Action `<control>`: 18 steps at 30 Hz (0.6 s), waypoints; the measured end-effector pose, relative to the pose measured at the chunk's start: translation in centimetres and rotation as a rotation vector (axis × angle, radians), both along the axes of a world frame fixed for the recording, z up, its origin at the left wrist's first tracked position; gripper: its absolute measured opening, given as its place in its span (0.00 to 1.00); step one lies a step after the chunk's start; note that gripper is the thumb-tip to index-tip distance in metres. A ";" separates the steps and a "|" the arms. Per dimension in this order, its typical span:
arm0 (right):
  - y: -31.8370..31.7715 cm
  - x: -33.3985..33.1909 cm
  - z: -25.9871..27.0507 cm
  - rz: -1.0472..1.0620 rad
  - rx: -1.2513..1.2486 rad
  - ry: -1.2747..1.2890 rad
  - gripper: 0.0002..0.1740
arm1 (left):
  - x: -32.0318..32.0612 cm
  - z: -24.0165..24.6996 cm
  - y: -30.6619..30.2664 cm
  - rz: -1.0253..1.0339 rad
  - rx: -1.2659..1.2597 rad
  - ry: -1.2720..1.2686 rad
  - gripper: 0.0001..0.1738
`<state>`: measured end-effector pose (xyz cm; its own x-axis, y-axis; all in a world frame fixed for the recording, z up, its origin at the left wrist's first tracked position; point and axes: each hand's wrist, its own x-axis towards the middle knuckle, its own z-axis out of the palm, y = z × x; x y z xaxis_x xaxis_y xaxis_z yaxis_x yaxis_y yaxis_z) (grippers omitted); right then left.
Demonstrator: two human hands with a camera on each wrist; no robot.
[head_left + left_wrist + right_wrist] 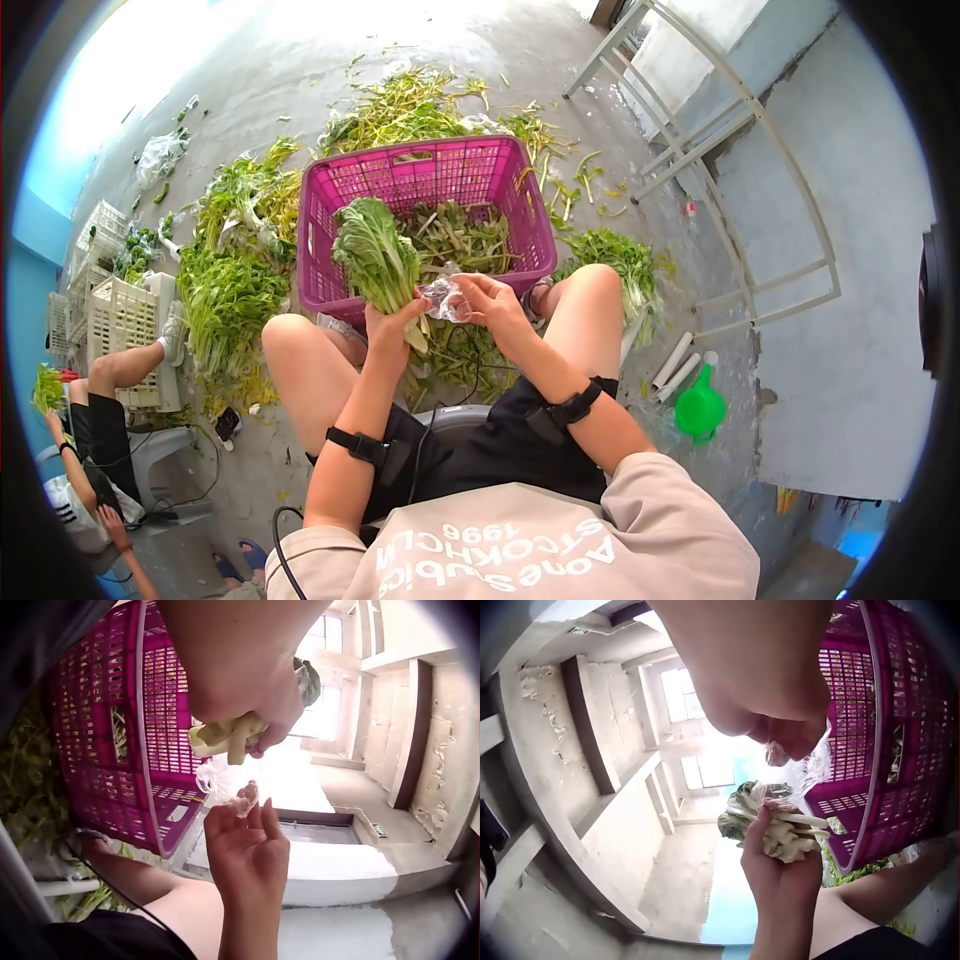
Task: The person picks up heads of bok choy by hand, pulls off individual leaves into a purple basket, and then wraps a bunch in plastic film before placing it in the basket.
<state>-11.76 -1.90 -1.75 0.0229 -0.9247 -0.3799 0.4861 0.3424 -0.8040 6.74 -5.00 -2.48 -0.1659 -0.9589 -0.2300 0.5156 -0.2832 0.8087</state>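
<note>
My left hand (392, 328) grips a bunch of leafy greens (376, 250) round its pale stalks, leaves pointing away over the near rim of the purple crate (428, 158). Beside it, my right hand (492, 305) pinches a crumpled piece of clear plastic (445, 298) that reaches across to the stalks. In the left wrist view the cut stalk ends (225, 736) stick out from the left hand. From the right wrist, the plastic (816, 769) hangs below the right fingers, and the left thumb lies over the stalks (791, 838).
Trimmed leaves (455, 235) lie inside the crate. Heaps of greens (235, 300) surround it on the floor. A metal frame (760, 200) and a green plastic funnel-like item (701, 408) are on the right. Another person's leg (130, 370) shows near white crates (125, 320) at left.
</note>
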 end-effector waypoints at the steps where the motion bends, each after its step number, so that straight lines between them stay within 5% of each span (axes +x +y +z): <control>1: 0.1 0.4 -0.1 0.043 -0.088 0.186 0.20 | 0.1 -0.2 0.0 -0.044 -0.032 -0.003 0.15; 4: -0.3 0.3 -1.9 0.059 -0.193 0.443 0.17 | -0.1 -0.6 0.6 -0.083 -0.048 -0.003 0.14; 7: -1.1 -0.9 -3.0 -0.085 -0.161 0.272 0.11 | -0.3 -0.3 0.7 -0.075 -0.033 -0.004 0.15; 18: -1.5 -2.3 -1.8 -0.216 -0.120 -0.121 0.15 | 0.5 -0.9 -0.5 -0.049 -0.034 0.149 0.23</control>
